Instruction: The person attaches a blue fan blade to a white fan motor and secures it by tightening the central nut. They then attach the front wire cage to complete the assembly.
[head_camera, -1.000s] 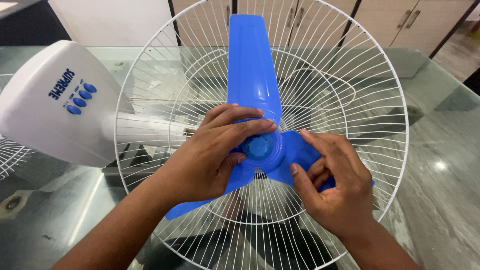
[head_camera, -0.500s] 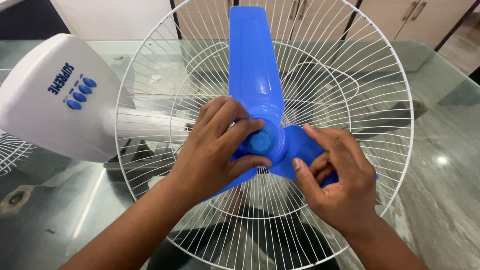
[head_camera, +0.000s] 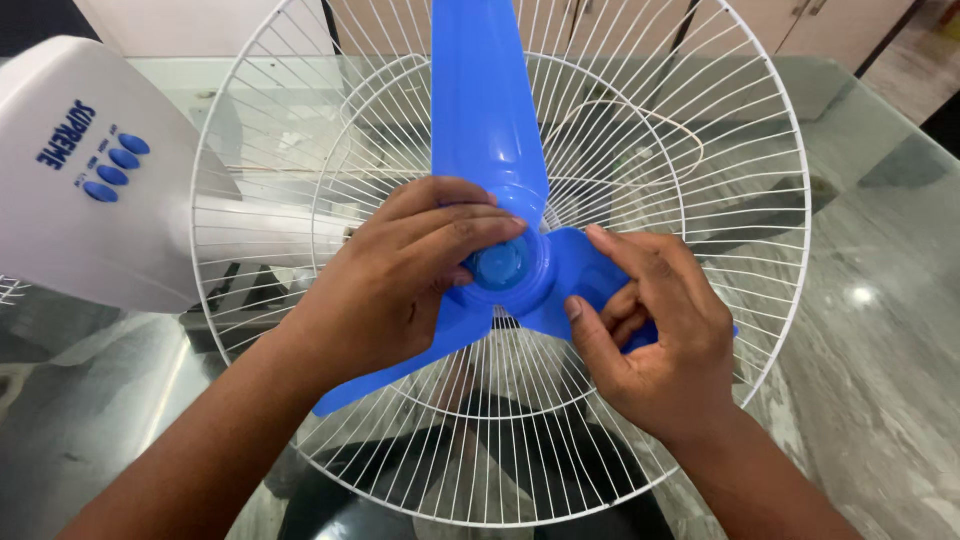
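A blue three-bladed fan blade (head_camera: 480, 110) lies inside a round white wire guard (head_camera: 760, 130) on a glass table. My left hand (head_camera: 395, 280) has thumb and fingers pinched around the blue round cap (head_camera: 502, 266) at the blade's hub. My right hand (head_camera: 650, 335) grips the right blade (head_camera: 585, 275) near the hub, fingers curled over its edge. A third blade (head_camera: 390, 375) points down-left, partly under my left hand.
The fan's white base (head_camera: 80, 180) with several blue push buttons (head_camera: 110, 168) lies at the left, joined to the guard by a white neck. A second wire guard's edge (head_camera: 8, 290) shows at far left. Wooden cabinets (head_camera: 760, 25) stand behind the glass table (head_camera: 880, 300).
My left hand's fingers have shifted around the hub cap, from curled under it to stretched over its top. The view moved, so the fan sits slightly lower-left. My right hand keeps its hold.
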